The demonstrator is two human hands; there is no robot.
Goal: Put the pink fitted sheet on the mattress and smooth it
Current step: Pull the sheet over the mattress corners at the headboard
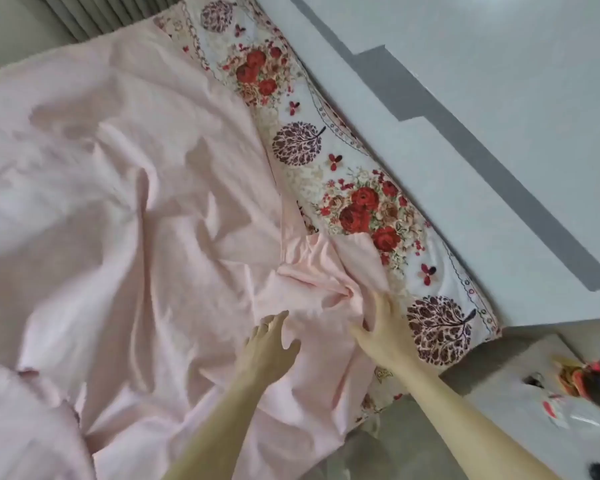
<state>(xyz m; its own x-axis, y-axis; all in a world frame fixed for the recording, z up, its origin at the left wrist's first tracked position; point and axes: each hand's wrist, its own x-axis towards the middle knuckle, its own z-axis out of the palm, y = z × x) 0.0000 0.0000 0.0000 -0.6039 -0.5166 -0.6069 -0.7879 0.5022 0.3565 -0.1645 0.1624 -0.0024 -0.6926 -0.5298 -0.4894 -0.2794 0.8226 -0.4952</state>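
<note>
Left hand point(269, 344) sits low centre of frame, fingers spread and slightly curled, resting on the pink sheet point(118, 209), gripping nothing. Bare forearm runs down to the bottom edge.

Pink sheet covers the whole left and centre of frame, loose and heavily wrinkled, with deep folds running from mid-left toward the hands. It's lying on the mattress but not pulled flat. A separate heap of pink fabric bunches in the lower left corner; can't tell if it's the same sheet.

Grey pleated curtain point(94, 15) at upper left, behind the bed.

Right hand point(385, 327) is just right of the left one, lower centre-right. Fingers spread, palm down, pressing on a bunched fold of the pink sheet right at its edge. No pinch visible; fingertips partly sunk into the fabric.

Sheet edge runs diagonally from top centre down to the right hand. Beyond it a strip of the floral mattress cover point(343, 161) is exposed: white ground, red roses, dark purple tree motifs. The strip runs from top centre to the lower right, touching the headboard.

Grey-white headboard point(465, 98) fills the upper right, with a darker grey stepped band across it.

White tabletop point(520, 386) in the lower right corner, just beside the mattress corner, carrying blurred red, yellow and black items point(589, 379) that can't be identified.
</note>
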